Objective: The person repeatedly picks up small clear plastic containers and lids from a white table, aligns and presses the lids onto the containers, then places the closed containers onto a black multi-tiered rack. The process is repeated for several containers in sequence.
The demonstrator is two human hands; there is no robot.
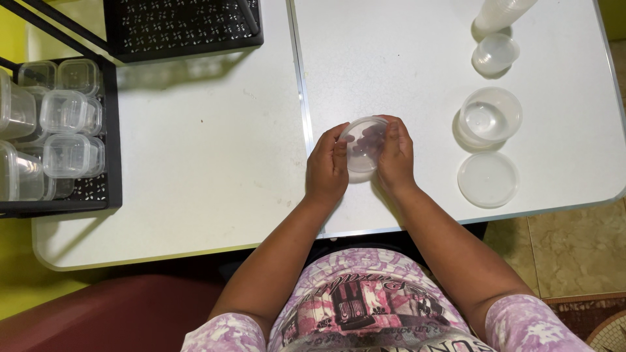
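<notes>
Bare forearms, patterned purple-and-white top

The person wears a short-sleeved top mottled in pale purple and white, seen at the bottom of the frame. Its front carries a dark printed graphic with lettering, in black, pink and white. The sleeves end above the elbows. The left hand and right hand are bare, with no rings, watch or bracelets showing.

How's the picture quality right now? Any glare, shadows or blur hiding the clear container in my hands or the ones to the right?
Head view: light is even and focus sharp; the round clear container between the left hand and right hand reads clearly, fingers showing through it. Soft shadows fall left of the open tub and loose lid. Mild sheen on the white table; edges bow slightly.
</notes>
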